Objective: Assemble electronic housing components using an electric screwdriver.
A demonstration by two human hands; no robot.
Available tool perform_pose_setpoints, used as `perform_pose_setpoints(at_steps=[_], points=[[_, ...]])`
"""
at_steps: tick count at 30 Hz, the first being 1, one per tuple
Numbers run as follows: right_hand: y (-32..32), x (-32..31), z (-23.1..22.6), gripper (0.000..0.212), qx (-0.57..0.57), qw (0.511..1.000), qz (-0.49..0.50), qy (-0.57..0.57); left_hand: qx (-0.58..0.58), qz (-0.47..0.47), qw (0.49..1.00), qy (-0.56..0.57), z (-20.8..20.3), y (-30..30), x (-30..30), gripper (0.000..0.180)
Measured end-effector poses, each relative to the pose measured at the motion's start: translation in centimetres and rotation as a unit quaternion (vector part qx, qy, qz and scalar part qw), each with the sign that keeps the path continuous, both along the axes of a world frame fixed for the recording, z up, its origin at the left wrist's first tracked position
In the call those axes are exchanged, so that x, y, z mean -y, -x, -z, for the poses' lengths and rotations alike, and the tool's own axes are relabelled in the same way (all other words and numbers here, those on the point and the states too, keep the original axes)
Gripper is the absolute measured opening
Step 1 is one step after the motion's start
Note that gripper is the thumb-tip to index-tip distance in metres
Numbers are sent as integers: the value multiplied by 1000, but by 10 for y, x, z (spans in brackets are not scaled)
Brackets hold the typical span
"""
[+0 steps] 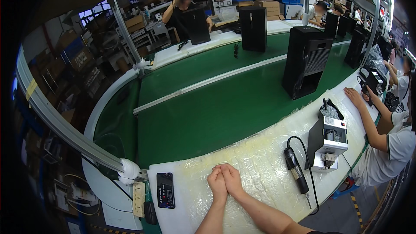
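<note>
My left hand [216, 185] and my right hand [232, 179] are pressed together on the plastic-covered worktop [195, 203], fingers curled in. No item shows in either hand. To their left lies a dark phone [166, 190], its screen lit. Off to the right, an electric screwdriver [297, 171] rests on the worktop with a black cable curving around it. Beyond the screwdriver stands an opened black-and-silver housing [329, 145], with parts visible inside. Behind that housing is a black tray of small screws [330, 111].
A green conveyor [195, 121] runs past the worktop, carrying a tall black cabinet [307, 63] and another black cabinet [254, 29]. A power strip [138, 199] sits at the left edge. One co-worker [385, 134] works close on the right; another person [184, 13] is across the belt.
</note>
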State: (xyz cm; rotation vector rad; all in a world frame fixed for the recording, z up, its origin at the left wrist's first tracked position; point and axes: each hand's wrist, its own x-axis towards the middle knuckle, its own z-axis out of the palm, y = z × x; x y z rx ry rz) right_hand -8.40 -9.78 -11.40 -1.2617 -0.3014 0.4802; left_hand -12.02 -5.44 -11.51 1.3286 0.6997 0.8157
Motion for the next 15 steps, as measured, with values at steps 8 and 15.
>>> perform_pose_setpoints(at_steps=[8,15], points=[[1,0,-2,27,2,1000,-2,-4,1,-6,1000,-13,2,0,0,19],[0,0,-2,28,7,1000,-1,-1,0,-8,1000,-16,3,0,0,19]])
